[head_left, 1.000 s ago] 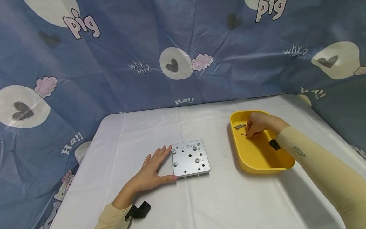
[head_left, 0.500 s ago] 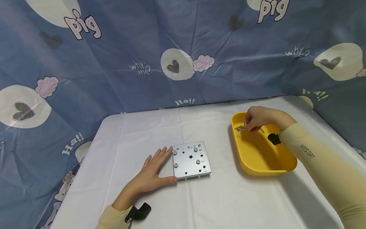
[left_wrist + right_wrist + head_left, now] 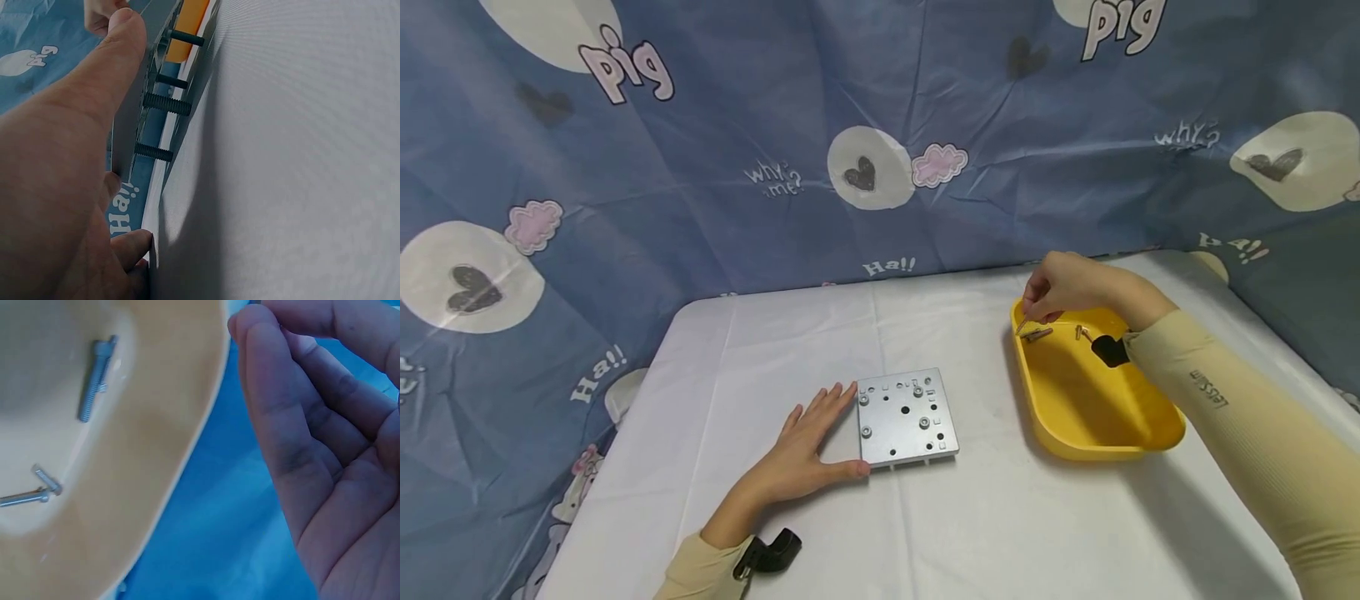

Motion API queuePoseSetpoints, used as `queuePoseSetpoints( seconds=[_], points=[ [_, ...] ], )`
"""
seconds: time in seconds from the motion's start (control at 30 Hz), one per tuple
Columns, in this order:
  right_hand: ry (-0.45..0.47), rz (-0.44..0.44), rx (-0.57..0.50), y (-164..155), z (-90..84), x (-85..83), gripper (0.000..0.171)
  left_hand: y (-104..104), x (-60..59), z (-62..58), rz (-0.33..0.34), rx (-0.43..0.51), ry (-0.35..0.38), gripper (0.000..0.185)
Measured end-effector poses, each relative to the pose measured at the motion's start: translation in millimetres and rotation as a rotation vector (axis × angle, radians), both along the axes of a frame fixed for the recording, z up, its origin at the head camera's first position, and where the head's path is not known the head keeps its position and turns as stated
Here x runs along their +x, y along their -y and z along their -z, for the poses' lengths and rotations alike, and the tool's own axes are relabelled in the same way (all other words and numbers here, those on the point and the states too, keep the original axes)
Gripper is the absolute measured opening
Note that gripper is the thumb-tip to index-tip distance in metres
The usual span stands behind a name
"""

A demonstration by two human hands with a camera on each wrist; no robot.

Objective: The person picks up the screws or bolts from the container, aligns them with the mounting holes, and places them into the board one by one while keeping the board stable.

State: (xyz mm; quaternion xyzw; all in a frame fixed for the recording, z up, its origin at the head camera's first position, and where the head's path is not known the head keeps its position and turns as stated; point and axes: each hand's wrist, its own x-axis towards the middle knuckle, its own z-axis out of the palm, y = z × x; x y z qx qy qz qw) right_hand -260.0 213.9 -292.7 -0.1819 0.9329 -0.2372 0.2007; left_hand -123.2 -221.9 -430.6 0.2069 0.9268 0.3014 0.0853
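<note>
A square grey metal plate [image 3: 907,417] with holes and several screws in it lies on the white table. My left hand [image 3: 823,433] lies flat beside it, fingertips on its left edge and thumb at its front corner. The left wrist view shows my thumb [image 3: 115,56] along the plate's edge [image 3: 134,134] and the dark threaded screw ends [image 3: 167,104] sticking out beyond it. My right hand [image 3: 1032,314] hovers over the far left corner of the yellow tray [image 3: 1097,404] and pinches a small screw [image 3: 1021,326] between its fingertips. Loose screws [image 3: 1039,334] lie in the tray [image 3: 169,412].
The white cloth on the table [image 3: 1015,517] is backed by a blue patterned curtain [image 3: 775,125] on all sides. Black camera mounts sit at my left wrist [image 3: 771,552] and right wrist [image 3: 1108,350]. More loose screws [image 3: 95,378] lie on the tray floor.
My right hand has risen from the tray floor to its far left rim with a screw pinched in the fingertips. The left hand and plate have stayed put.
</note>
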Motion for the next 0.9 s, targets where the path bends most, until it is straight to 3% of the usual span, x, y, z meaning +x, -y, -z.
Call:
queuePoseSetpoints(
  seconds=[0.17,0.4,0.67,0.9],
  points=[
    [-0.031,0.006,0.008,12,-9.9,-1.2,0.011,0,0.3,-0.8,0.000,0.004,-0.003,0.117],
    [-0.067,-0.050,-0.006,32,-15.6,-2.9,0.010,-1,1.4,-1.2,-0.001,-0.007,0.007,0.117],
    [-0.039,-0.047,-0.065,61,-10.7,-1.9,0.006,-4,2.3,-3.5,0.003,-0.013,0.028,0.116],
    [-0.048,-0.114,-0.096,83,-3.7,-5.4,0.003,-5,2.8,-2.9,0.001,-0.017,0.010,0.116]
  ],
)
